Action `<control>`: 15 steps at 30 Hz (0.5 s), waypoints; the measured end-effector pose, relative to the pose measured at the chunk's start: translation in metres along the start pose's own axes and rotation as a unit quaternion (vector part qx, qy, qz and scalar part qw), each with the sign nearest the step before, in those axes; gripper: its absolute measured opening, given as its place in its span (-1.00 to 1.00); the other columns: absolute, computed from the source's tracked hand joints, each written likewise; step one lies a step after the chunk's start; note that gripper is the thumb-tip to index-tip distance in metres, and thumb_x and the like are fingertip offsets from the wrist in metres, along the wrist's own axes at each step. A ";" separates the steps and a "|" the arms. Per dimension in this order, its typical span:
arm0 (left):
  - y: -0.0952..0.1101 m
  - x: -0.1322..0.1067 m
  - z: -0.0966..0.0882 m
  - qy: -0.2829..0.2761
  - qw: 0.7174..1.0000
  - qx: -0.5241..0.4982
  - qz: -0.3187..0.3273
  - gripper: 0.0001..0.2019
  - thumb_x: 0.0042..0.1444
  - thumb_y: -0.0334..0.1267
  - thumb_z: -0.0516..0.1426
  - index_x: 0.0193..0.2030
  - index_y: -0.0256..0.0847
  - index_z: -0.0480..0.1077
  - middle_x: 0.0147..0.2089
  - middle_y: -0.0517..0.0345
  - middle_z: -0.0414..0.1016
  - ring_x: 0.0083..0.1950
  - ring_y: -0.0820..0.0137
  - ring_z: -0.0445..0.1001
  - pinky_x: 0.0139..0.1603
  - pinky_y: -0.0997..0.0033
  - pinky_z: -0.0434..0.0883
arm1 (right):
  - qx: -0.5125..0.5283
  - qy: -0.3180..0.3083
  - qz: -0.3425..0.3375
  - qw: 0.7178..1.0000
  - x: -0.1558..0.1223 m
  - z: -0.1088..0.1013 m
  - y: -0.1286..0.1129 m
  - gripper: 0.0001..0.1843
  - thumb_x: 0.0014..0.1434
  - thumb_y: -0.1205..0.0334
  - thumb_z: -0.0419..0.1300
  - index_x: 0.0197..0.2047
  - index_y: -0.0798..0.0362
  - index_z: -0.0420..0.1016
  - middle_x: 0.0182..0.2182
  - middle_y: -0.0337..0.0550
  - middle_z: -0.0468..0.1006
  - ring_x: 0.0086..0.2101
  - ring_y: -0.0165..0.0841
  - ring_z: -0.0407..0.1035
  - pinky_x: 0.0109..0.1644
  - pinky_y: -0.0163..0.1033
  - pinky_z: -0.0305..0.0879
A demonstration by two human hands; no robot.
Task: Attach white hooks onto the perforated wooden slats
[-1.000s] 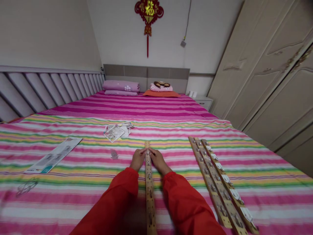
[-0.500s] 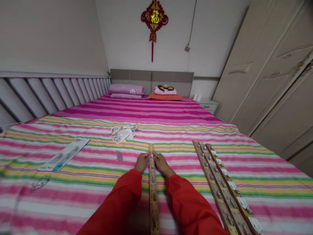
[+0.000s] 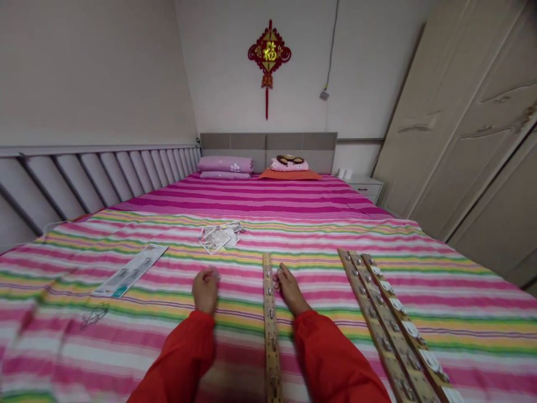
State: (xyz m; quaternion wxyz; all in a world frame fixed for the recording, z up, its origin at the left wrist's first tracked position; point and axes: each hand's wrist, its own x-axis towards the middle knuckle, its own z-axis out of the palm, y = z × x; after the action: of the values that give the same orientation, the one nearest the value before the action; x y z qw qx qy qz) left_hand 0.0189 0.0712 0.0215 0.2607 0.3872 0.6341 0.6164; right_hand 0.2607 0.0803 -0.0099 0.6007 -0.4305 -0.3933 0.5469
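Observation:
A narrow wooden strip [image 3: 271, 330] with several small metal hooks lies lengthwise on the striped sheet between my forearms. My left hand [image 3: 205, 290] is left of the strip, its fingers pinched on a small clear plastic packet [image 3: 217, 275] at the sheet. Close against the strip's right side, near its far end, my right hand [image 3: 290, 286] has its fingers curled together. Whatever lies between those fingers is too small to make out. Both arms are in red sleeves.
Three more hook strips [image 3: 377, 313] lie side by side at the right, the outermost bearing white pieces. Beyond my left hand is a pile of packaging [image 3: 220, 236]. A long flat package [image 3: 131, 271] and thin tangled loops [image 3: 94, 314] lie at the left.
My left hand has left the strip's far end and moved left to the clear packet, now pinched. My right hand has drawn slightly away from the strip. The view has tilted a little.

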 end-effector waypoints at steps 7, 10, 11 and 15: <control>-0.003 0.017 -0.020 0.005 0.985 0.170 -0.037 -0.75 -0.26 -0.12 0.24 -0.46 -0.17 0.31 -0.52 0.15 0.44 -0.41 0.26 0.44 -0.34 0.31 0.34 | 0.015 0.001 -0.009 1.000 0.001 -0.003 0.006 -0.28 -0.01 -0.04 0.21 0.18 0.11 0.29 -0.56 -0.32 0.42 -0.62 -0.40 0.26 -0.54 -0.27 0.15; 0.000 0.012 -0.013 -0.008 0.986 0.167 -0.021 -0.79 -0.24 -0.14 0.23 -0.48 -0.16 0.33 -0.51 0.13 0.46 -0.40 0.25 0.45 -0.33 0.31 0.33 | 0.020 -0.007 -0.010 1.000 0.002 -0.004 0.007 -0.29 0.01 -0.03 0.20 0.18 0.12 0.27 -0.55 -0.32 0.43 -0.61 -0.41 0.27 -0.55 -0.28 0.15; 0.002 0.009 -0.011 -0.007 0.988 0.152 -0.014 -0.79 -0.24 -0.14 0.23 -0.47 -0.16 0.34 -0.51 0.13 0.47 -0.39 0.26 0.46 -0.33 0.31 0.34 | 0.022 -0.008 -0.011 1.000 0.002 -0.005 0.007 -0.30 0.02 -0.03 0.20 0.18 0.12 0.27 -0.54 -0.32 0.43 -0.61 -0.42 0.27 -0.55 -0.29 0.15; 0.009 -0.006 0.001 -0.020 1.000 0.003 0.001 -0.65 -0.31 -0.09 0.29 -0.38 -0.21 0.36 -0.45 0.15 0.50 -0.37 0.33 0.48 -0.27 0.33 0.39 | 0.038 -0.003 -0.011 0.999 0.001 -0.005 0.006 -0.34 0.01 -0.02 0.24 0.14 0.11 0.32 -0.54 -0.32 0.45 -0.61 -0.44 0.27 -0.57 -0.31 0.14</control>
State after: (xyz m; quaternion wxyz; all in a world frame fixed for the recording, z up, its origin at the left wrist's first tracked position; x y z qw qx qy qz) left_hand 0.0250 0.0667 0.0297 0.2716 0.4009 0.6305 0.6067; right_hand 0.2636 0.0808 -0.0167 0.6217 -0.4014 -0.3784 0.5561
